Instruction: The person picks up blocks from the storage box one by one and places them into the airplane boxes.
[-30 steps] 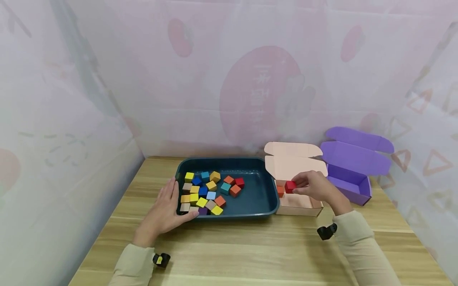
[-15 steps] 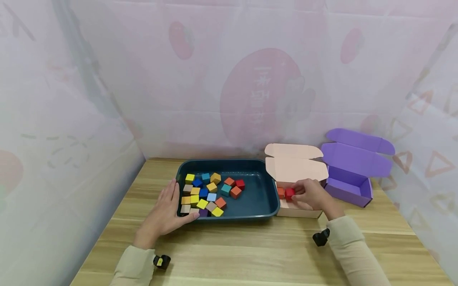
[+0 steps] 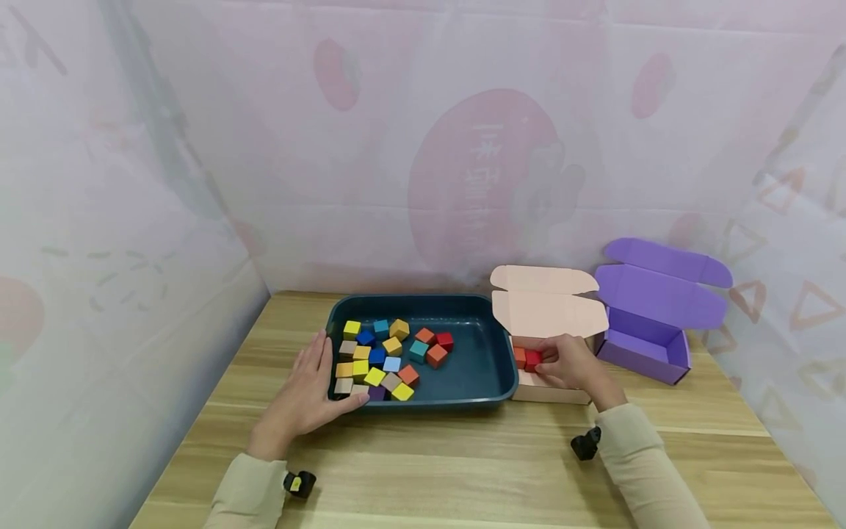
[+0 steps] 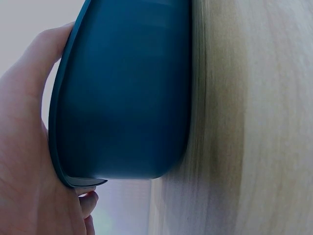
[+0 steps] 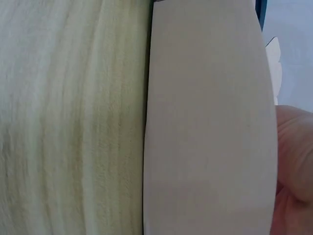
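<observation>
Inside the pink box [image 3: 551,393], right hand [image 3: 573,363] pinches a red cube [image 3: 533,359].

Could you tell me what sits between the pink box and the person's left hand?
The dark teal tray of coloured cubes fills that stretch in the head view; the left hand rests against its near-left corner.

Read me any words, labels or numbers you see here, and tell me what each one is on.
Pale characters on the pink circle of the backdrop sheet: mirrored and too blurred to read.
Blocks, tray, pink box, purple box: no text visible.
</observation>
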`<state>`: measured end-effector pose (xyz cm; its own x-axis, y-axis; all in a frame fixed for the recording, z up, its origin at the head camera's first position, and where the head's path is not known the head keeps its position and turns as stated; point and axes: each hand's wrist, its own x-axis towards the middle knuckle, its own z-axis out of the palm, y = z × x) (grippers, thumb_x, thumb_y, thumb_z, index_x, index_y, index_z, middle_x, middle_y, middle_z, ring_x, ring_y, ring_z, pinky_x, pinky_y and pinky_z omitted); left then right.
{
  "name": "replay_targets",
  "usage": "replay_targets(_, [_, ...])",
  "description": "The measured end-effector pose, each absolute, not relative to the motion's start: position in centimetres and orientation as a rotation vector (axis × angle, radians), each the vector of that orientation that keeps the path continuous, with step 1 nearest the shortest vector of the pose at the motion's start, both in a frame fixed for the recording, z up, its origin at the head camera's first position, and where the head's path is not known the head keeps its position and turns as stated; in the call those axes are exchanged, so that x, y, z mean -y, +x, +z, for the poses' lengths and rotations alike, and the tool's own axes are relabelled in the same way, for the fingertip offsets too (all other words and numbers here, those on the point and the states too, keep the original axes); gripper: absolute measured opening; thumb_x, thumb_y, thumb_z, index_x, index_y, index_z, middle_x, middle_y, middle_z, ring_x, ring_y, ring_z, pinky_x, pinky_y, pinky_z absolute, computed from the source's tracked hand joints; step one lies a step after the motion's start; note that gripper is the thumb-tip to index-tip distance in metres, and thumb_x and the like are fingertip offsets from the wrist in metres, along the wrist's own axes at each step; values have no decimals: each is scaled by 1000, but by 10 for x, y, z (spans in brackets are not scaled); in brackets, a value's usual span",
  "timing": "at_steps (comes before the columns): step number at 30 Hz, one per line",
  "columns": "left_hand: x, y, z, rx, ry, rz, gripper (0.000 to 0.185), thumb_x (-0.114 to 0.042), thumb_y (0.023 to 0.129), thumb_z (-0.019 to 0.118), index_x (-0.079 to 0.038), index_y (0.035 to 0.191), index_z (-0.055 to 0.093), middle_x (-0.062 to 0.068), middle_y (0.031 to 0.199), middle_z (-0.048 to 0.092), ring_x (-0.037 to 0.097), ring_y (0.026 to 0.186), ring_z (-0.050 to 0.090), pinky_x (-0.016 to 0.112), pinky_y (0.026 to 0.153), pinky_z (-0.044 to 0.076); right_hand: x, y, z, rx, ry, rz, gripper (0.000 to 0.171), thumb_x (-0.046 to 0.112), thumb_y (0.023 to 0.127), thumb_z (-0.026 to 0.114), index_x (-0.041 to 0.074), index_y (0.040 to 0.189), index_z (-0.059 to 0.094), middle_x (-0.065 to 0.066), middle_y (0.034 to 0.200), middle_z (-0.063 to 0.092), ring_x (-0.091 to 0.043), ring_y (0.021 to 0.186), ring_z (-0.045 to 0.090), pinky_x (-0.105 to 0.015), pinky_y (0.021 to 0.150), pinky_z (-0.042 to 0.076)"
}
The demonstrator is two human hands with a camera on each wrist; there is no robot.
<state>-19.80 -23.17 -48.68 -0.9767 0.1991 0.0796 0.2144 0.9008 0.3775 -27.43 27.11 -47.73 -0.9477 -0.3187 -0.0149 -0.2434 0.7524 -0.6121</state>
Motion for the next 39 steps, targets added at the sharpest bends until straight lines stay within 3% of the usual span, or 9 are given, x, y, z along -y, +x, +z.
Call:
replay_targets(22, [233,-197,-487,3012,-341,-612,132,-81,85,65,7,167,11,23,178,2,45,165,10,64,133,13,-263,-271,-481,-2965,-340,-958,28,5,89,83,-5,115,77,-18,103,80,-26,90,78,-45,85,67])
replay_targets(28, [232,-198,-486,3021,-343,-621,131,-82,85,63,6,167,9,23,178,1,45,165,8,64,133,11,-263,-266,-461,-3073,-484,-850,24,6,89,83,-7,108,76,-19,97,80,-30,88,79,-47,82,66])
replay_targets(39, [233,-198,-485,3031,-339,-616,131,-82,86,63,6,167,8,23,178,-1,45,165,7,64,133,10,-239,-261,-417,-2976,-708,-856,29,5,93,78,-8,119,73,-20,108,79,-32,96,78,-49,89,65])
